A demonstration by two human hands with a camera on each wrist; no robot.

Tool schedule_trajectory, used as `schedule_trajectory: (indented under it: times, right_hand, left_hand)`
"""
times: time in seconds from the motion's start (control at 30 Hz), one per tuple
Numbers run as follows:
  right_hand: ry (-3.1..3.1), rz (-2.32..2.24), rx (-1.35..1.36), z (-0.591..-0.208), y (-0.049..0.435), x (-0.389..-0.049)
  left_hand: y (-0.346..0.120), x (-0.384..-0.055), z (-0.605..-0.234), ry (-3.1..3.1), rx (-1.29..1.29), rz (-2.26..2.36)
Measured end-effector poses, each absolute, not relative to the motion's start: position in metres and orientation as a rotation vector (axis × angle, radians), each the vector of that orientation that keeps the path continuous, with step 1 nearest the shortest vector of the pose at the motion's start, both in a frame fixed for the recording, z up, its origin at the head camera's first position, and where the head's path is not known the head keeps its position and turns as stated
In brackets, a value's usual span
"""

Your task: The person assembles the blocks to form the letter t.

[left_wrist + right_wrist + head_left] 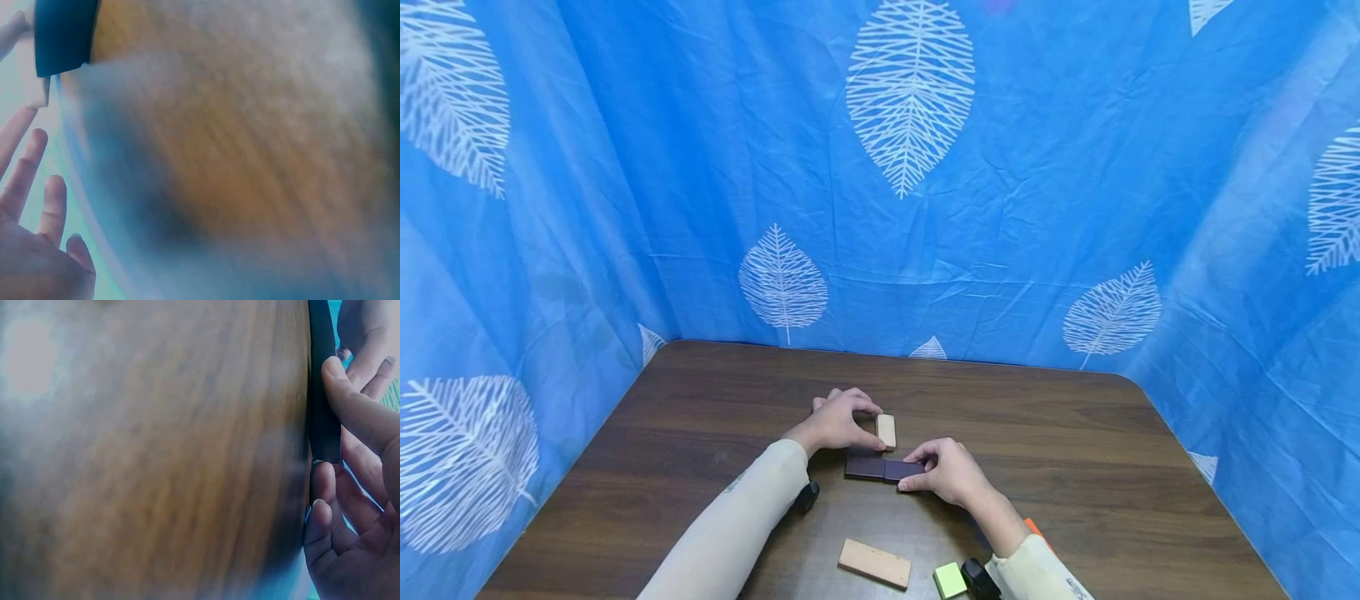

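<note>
A blue cloth (1022,167) with white leaf prints stands around the far edge and both sides of the brown surface (1075,450). My pale sleeves (722,517) reach in over it from the near side. My left hand (841,421) lies a little closer to the far edge than my right hand (951,475).

Between them, about midway across the surface, two dark blocks sit end to end, their shared long axis running roughly parallel to the far edge. My right thumb and fingers grip the right dark block (901,471); the left dark block (863,468) lies just below my left hand.

Toward the near edge, a tan block (874,563) lies flat, slightly slanted. My left thumb and finger pinch a pale block (886,432) at its two ends. It is just on the far side of the dark row's join, its long axis nearly square to the row; whether they touch, I can't tell. A lime block (951,581) is beside my right wrist, and an orange thing (1036,528) is mostly hidden behind that forearm.
</note>
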State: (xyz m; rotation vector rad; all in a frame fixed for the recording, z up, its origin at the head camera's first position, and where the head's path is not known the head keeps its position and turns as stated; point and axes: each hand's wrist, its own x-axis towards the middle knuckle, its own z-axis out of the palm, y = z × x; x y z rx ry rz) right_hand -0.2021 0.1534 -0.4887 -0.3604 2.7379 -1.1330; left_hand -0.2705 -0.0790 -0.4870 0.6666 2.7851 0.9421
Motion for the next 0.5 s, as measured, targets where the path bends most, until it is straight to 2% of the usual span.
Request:
schedule_trajectory:
  times: [0.5]
  right_hand:
    - [2.733, -1.14, -0.353, -0.4877, 0.1534, -0.2008]
  left_hand:
    - [-0.0816, -0.2637, -0.4812, 2.705, 0.752, 1.025]
